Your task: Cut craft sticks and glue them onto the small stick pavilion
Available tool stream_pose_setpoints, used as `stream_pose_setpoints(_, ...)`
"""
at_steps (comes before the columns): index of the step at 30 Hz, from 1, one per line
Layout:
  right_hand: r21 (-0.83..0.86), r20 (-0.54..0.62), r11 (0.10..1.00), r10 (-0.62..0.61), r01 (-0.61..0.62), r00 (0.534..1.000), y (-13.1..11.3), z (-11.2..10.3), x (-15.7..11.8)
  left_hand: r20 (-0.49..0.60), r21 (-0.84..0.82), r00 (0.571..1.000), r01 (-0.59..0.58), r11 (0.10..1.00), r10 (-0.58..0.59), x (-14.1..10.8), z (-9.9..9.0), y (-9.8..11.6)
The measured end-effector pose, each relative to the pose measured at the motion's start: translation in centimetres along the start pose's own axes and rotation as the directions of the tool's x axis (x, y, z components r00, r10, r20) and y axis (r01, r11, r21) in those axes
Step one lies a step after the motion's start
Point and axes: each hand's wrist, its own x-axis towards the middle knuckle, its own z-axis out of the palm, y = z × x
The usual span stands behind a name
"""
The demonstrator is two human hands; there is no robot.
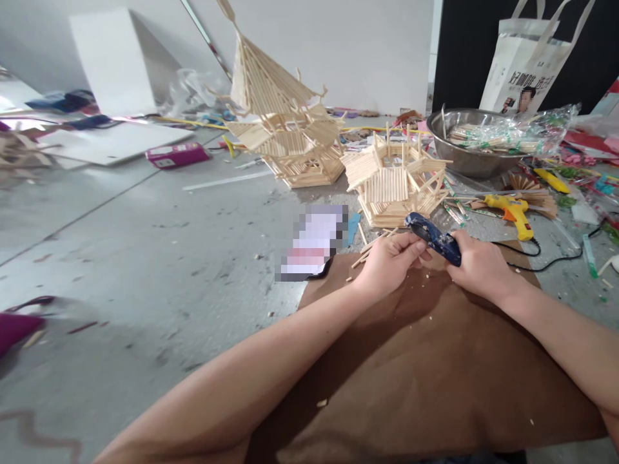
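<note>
My right hand (478, 263) is wrapped round a dark blue hand tool (435, 238) with pale spots on it; its exact kind is unclear. Its far end points up and left, close to my left hand (394, 261). The fingers of that left hand are pinched together beside the tool, and whatever they hold is too small or hidden to make out. Just beyond both hands stands a low model pavilion of thin wooden sticks (387, 185). Several loose wooden sticks (362, 258) lie by my left hand on the brown cloth (416, 374).
Behind stands a taller stick pagoda (290, 142) with a pointed roof. A phone (314, 245) lies left of the cloth. At right are a yellow glue gun (512, 212), black cord (556, 265), and a metal basin (478, 166) of wrapped sticks. A white bag (522, 64) stands behind.
</note>
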Motion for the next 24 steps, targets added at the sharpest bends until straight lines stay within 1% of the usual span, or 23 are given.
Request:
stream_pose_setpoints(9, -0.004, 0.053, 1.0, 0.003, -0.003, 0.999, 0.1, -0.3, 0.2, 0.012, -0.039, 1.0, 0.023, 0.999, -0.022, 0.0, 0.0, 0.0)
stream_pose_setpoints(13, 0.006, 0.055, 1.0, 0.015, -0.016, 0.998, -0.1, -0.4, 0.1, 0.023, -0.041, 0.999, 0.047, 0.998, -0.047, 0.0, 0.1, 0.5)
stream_pose_setpoints(16, 0.025, 0.042, 0.999, 0.028, -0.029, 0.999, -0.2, -0.6, 0.1, 0.022, -0.083, 0.998, 0.063, 0.995, -0.061, 0.1, 0.1, 0.7)
stream_pose_setpoints(19, 0.014, 0.013, 0.996, 0.093, -0.093, 0.996, 0.4, -0.6, 0.5, 0.007, -0.1, 0.998, 0.071, 0.992, -0.07, 0.2, 0.1, 0.5)
stream_pose_setpoints(22, -0.008, -0.042, 0.983, 0.186, -0.186, 0.982, 1.8, -0.4, 1.3, -0.004, -0.116, 0.996, 0.084, 0.99, -0.086, 0.2, 0.1, 0.5)
stream_pose_setpoints(24, -0.015, -0.063, 0.978, 0.208, -0.209, 0.976, 2.7, -0.1, 1.8, -0.031, -0.137, 0.995, 0.094, 0.986, -0.099, 0.3, -0.1, 0.8)
